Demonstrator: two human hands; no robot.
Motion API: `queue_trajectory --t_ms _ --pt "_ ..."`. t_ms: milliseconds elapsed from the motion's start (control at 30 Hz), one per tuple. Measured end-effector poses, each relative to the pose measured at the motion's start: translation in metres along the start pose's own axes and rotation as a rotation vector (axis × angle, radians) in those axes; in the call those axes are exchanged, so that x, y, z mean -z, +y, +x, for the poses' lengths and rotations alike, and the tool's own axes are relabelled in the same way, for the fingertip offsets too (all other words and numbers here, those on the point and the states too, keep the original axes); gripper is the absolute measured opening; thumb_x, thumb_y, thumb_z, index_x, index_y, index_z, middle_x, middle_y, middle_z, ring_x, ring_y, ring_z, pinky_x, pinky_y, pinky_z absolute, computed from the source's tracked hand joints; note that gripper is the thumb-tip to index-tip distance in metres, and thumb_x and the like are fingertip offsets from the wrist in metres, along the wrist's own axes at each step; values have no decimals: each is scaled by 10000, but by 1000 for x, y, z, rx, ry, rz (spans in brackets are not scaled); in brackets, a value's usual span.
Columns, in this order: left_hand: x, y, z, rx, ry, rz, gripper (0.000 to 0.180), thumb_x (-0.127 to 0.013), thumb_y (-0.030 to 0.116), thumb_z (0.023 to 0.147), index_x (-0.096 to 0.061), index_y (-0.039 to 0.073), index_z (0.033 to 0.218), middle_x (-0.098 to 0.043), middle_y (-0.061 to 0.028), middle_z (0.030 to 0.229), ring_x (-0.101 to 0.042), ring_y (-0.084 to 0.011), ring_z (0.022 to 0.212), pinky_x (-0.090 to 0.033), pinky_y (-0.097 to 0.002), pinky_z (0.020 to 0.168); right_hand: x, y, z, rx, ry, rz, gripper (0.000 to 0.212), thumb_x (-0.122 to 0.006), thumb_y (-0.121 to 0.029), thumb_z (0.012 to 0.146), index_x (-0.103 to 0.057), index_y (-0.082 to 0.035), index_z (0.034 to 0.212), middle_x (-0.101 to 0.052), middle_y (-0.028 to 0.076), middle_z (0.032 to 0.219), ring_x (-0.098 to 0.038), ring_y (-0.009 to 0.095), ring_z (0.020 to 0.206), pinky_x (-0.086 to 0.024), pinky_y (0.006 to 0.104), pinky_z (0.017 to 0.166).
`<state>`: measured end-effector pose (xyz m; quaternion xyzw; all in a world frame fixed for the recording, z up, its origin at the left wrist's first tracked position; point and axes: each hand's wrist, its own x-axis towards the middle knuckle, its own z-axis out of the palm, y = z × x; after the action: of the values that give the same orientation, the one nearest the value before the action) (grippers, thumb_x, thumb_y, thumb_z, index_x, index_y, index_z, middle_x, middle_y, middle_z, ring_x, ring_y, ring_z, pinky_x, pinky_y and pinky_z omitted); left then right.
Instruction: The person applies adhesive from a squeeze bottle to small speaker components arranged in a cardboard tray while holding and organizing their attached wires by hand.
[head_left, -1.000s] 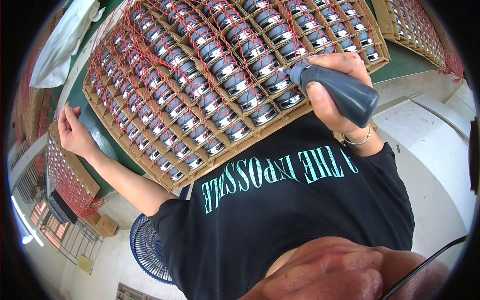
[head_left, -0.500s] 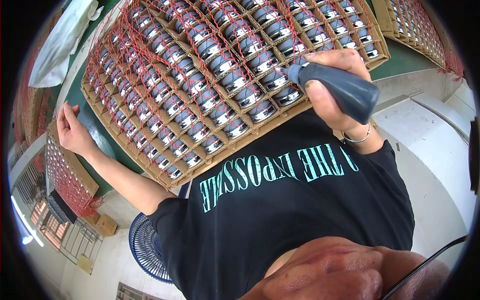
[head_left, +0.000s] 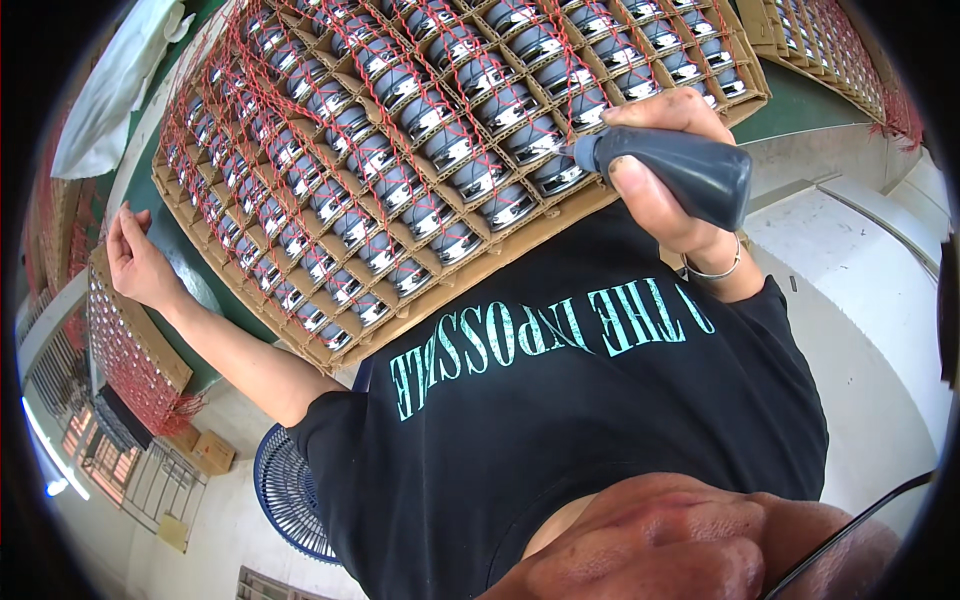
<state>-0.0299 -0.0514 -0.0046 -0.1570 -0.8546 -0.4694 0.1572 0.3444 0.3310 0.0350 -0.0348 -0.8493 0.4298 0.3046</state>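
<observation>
A dark grey squeeze bottle (head_left: 680, 175) lies tilted in my right hand (head_left: 660, 200), with thumb and fingers wrapped round its neck end. Its narrow nozzle points left, at a round part with a shiny metal rim (head_left: 560, 178) near the front edge of a divided cardboard tray (head_left: 440, 292). Whether the tip touches the part I cannot tell. Many such round dark parts fill the tray's cells, with red twisted wires strung over them. Off the tray's left side, my left hand (head_left: 143, 265) is held loosely with its fingers slightly bent, nothing in it.
The tray rests on a green tabletop (head_left: 790, 112). Another wired tray (head_left: 830, 50) stands at the far right, one more (head_left: 130, 330) at the left. White cloth or plastic (head_left: 115, 95) lies at the far left. Behind me are a blue basket-like object (head_left: 290, 490) and a cardboard box (head_left: 208, 452).
The tray appears shifted slightly up and left in the picture. My right hand and the bottle have moved a little left and up, the nozzle now by another part. The left hand has barely moved.
</observation>
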Motion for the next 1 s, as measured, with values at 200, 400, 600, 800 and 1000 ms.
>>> queue_trajectory --t_ms 200,400,600,800,1000 --pt "2 -1 -1 8 -5 -2 226 -659 145 1015 -733 -29 1138 -742 -68 893 -685 -118 844 -530 -255 819 1 -2 -2 -22 -5 27 164 -800 -144 764 -733 -6 823 -707 118 869 -716 238 741 -572 324 668" --pt "1 1 -1 12 -5 4 231 -659 152 1016 -733 -27 1142 -744 -68 894 -685 -117 843 -531 -256 817 0 2 -2 10 12 26 171 -804 -142 768 -730 1 826 -709 117 874 -717 236 743 -573 320 669" --pt "-1 4 -1 22 -2 17 229 -661 158 1017 -738 -20 1137 -743 -64 888 -684 -114 840 -530 -251 814 2 -1 0 -17 -6 40 178 -803 -143 771 -727 6 831 -711 119 875 -714 237 731 -570 318 659" --pt "3 -3 1 -2 -12 11 228 -658 159 1020 -737 -20 1137 -743 -64 887 -681 -112 834 -529 -247 811 5 -1 -7 -146 97 176 168 -785 -106 788 -725 28 869 -712 133 906 -708 223 795 -562 318 710" --pt "2 -5 1 6 -19 15 233 -661 164 1019 -736 -20 1140 -740 -61 885 -675 -108 831 -529 -246 811 2 4 -8 -55 92 122 141 -782 -73 780 -729 25 866 -709 117 895 -701 219 784 -561 322 710"
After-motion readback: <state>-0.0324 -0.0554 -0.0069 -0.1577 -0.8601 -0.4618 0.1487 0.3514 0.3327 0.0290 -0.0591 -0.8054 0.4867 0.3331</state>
